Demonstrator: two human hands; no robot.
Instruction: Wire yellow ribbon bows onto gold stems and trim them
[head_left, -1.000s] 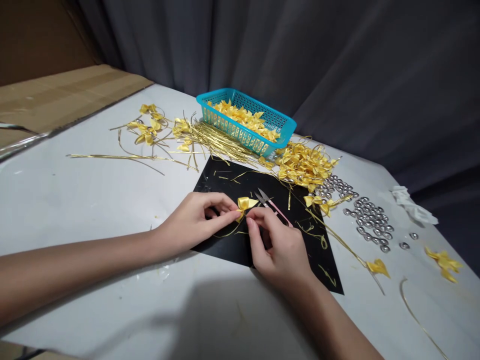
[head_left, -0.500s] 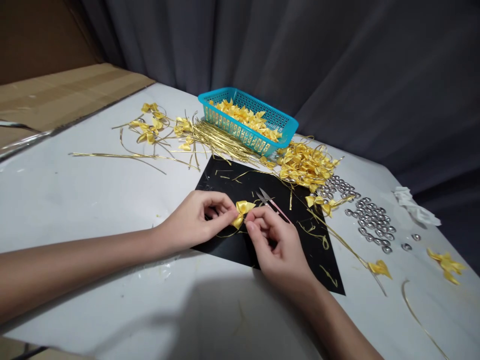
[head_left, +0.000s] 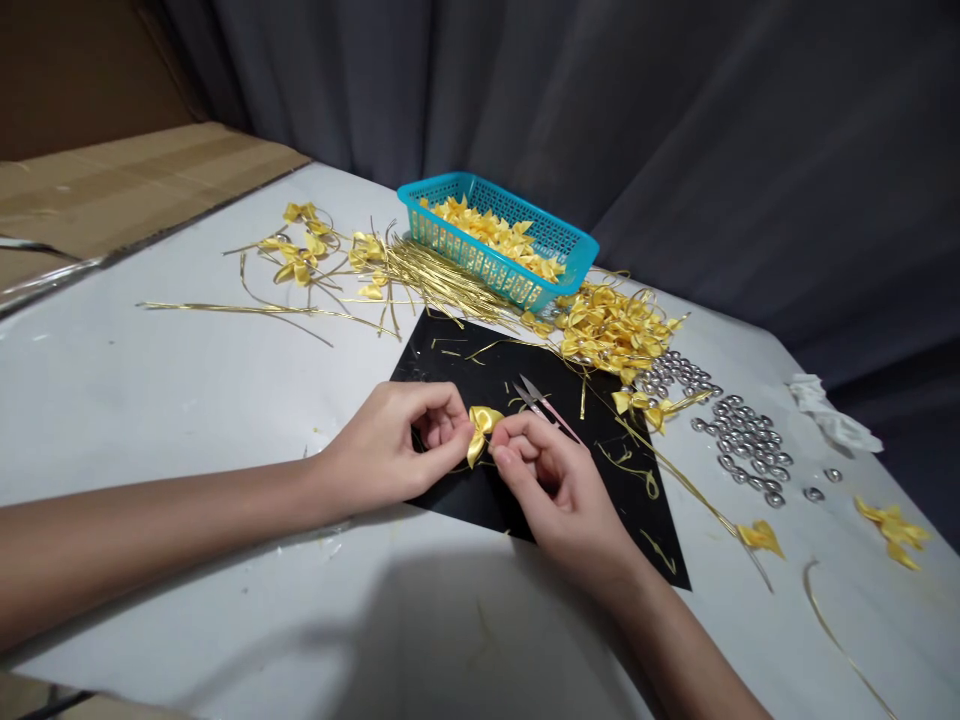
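Over a black mat, a small yellow satin ribbon bow is held between my two hands. My left hand pinches the bow's left side between thumb and forefinger. From the other side my right hand closes in a pinch at the bow's right edge; a thin gold strand seems to run there, but the fingertips hide most of it. Small thread snips with pink handles lie on the mat just behind my right hand, among short gold cord scraps.
A turquoise basket of yellow ribbon pieces stands at the back, with gold cords in front. Right of it lie a heap of yellow bows, silver beads and a crumpled white cloth. Cardboard borders the table's left.
The bow has turned slightly between my fingers, and my left fingertips have slid to its left edge. My right hand stays almost in place, still pinching.
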